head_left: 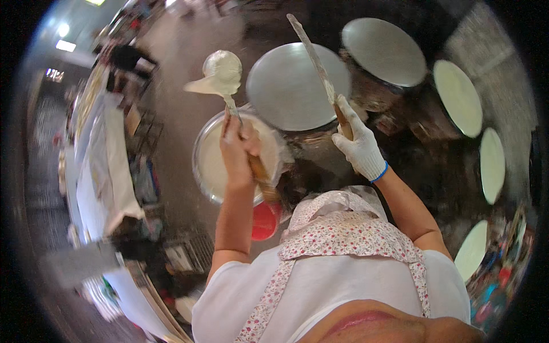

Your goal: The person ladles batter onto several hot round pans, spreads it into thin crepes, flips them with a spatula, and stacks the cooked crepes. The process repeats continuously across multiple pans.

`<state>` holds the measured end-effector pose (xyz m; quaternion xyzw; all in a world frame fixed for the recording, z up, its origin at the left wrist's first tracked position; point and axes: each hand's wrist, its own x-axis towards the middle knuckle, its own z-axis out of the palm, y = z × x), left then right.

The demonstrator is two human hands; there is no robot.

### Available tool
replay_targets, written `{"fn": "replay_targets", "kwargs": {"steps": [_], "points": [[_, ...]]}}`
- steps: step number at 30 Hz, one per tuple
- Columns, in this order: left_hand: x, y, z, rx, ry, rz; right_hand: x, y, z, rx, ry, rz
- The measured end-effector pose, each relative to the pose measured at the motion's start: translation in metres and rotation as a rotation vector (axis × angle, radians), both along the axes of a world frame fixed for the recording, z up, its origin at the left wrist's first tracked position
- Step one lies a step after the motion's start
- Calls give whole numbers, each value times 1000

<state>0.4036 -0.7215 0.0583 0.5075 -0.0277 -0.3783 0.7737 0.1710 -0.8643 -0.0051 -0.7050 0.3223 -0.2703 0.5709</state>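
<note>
My bare left hand (240,140) grips the wooden handle of a ladle (222,71), whose head is full of pale batter that spills over its edge. Just behind that hand is a round container of cream-coloured batter (214,166). My right hand (359,143), in a white glove with a blue cuff, is closed on the wooden handle of a long flat spatula (310,50), held up across a round grey griddle (277,86). That griddle's surface shows no batter.
Another grey griddle (382,51) sits at the back right, followed by round plates with pale layers (457,97) curving down the right side. A red bucket (264,226) is below the container. A long cloth-covered table (114,166) runs along the left; tools (509,268) lie at lower right.
</note>
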Motion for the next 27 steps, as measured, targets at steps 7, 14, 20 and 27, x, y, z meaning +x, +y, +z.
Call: {"fn": "replay_targets", "kwargs": {"steps": [7,14,20,27], "points": [[-41,-215,-14,-707,1285,-416,-148,-110,-10,325,-91,-304],[-139,-406,-78,-496,1013,-739,-253,-209,-15,394,-27,-564],[-242,-472,-135,176,-31,-688,-276,-241,-53,442,79,-564],[-230,-485,-211,336,-1484,-796,-262,-231,-135,283,137,-695]]}}
